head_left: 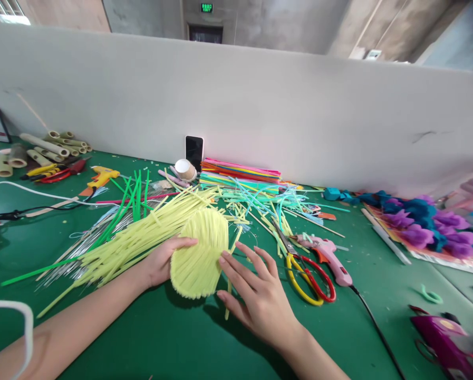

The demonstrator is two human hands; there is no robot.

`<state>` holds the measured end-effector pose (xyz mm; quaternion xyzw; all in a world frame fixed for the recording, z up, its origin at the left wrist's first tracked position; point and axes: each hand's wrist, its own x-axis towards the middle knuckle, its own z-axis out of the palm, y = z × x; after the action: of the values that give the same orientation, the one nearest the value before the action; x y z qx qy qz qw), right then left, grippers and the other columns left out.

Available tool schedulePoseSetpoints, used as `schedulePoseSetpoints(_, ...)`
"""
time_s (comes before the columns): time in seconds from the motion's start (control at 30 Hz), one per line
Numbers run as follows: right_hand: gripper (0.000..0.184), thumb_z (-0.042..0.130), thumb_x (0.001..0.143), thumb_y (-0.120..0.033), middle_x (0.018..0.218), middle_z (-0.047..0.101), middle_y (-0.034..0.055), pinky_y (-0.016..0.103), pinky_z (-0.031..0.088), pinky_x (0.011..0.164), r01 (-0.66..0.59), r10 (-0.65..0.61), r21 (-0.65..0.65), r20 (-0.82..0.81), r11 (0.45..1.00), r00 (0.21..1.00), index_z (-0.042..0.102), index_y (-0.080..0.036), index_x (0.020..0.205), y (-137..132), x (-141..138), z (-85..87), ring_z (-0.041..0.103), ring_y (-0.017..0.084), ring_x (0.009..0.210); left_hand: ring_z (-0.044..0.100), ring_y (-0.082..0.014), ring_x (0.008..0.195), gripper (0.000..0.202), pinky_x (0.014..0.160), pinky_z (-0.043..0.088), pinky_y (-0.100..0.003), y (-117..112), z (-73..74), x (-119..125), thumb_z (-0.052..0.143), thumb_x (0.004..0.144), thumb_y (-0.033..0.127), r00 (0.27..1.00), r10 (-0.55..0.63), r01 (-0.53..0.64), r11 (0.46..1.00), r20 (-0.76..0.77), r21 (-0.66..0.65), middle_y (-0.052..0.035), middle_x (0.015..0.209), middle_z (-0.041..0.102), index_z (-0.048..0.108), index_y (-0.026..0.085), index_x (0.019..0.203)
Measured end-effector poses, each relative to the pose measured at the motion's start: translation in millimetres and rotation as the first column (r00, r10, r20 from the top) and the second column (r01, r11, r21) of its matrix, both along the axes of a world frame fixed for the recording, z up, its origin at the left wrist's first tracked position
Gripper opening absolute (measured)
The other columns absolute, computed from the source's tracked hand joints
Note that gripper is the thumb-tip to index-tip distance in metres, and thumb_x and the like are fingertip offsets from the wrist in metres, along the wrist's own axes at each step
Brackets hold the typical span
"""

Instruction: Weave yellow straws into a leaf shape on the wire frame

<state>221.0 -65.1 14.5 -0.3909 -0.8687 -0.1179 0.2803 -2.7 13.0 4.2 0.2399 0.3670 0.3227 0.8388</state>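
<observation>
A pale yellow oval piece made of pipe cleaners (200,256) is held up over the green table. My left hand (167,259) grips it by its left edge, thumb lying on the front face; the fingers behind it are hidden. Against its right edge rests my right hand (256,287), fingers stretched out and apart, fingertips touching the surface. A single yellow pipe cleaner (229,301) passes behind the right fingers. Just behind the left hand lies a heap of loose yellow pipe cleaners (141,232).
Right of my right hand lie red-and-yellow scissors (309,279) and a pink glue gun (327,253) with a black cord. A phone (194,150) and a paper cup (185,170) stand by the white partition (236,100). Bamboo pieces (48,150) and a yellow glue gun (102,177) are left.
</observation>
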Motion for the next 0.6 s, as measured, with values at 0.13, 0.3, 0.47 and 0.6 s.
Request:
schedulePoseSetpoints(0.13,0.051,0.059,0.089,-0.043,0.138,0.055,0.0056,0.050,0.019,0.110,0.034,-0.034,0.003,0.067,0.999,0.997,0.053,-0.020,0.134,0.2,-1.5,-3.7,0.036,0.033,0.136,0.073,-0.0302,0.084,0.044,0.083,0.053,-0.042,1.6,1.5,-1.7,0.053,0.086,0.018,1.000,0.026,-0.025,0.995,0.014,-0.092,-0.0184,0.094,0.075,0.056,0.000,0.126)
schedulePoseSetpoints(0.3,0.052,0.061,0.087,-0.045,0.139,0.054,0.0028,0.053,0.015,0.111,0.073,-0.073,0.010,0.010,0.997,0.997,0.052,-0.026,0.134,0.1,-1.4,-10.1,0.032,0.033,0.138,0.072,-0.0299,0.085,0.038,0.085,0.053,-0.043,2.4,-0.7,-2.9,0.054,0.085,0.019,0.999,0.036,-0.031,0.992,0.035,-0.123,-0.0183,0.096,0.075,0.061,0.001,0.118)
schedulePoseSetpoints(0.47,0.044,0.064,0.087,-0.032,0.133,0.058,0.0061,0.051,0.029,0.104,0.073,-0.070,0.027,-0.095,0.997,0.993,0.054,-0.027,0.129,-3.3,0.0,-9.0,0.040,0.032,0.131,0.071,-0.0320,0.091,0.037,0.087,0.052,-0.044,3.0,0.6,-3.0,0.055,0.085,0.021,0.998,0.060,-0.055,0.988,0.033,-0.146,-0.0195,0.101,0.074,0.062,0.001,0.115)
schedulePoseSetpoints(0.6,0.031,0.066,0.084,-0.024,0.104,0.061,0.0128,0.041,0.045,0.083,0.122,-0.120,-0.018,-0.375,0.992,0.919,0.055,-0.017,0.112,-7.1,-1.0,-8.8,0.055,0.025,0.099,0.073,-0.0294,0.078,0.038,0.081,0.055,-0.042,4.4,5.2,-3.0,0.053,0.086,0.023,0.987,0.162,-0.162,0.974,-0.012,-0.159,-0.0176,0.088,0.076,0.061,0.001,0.117)
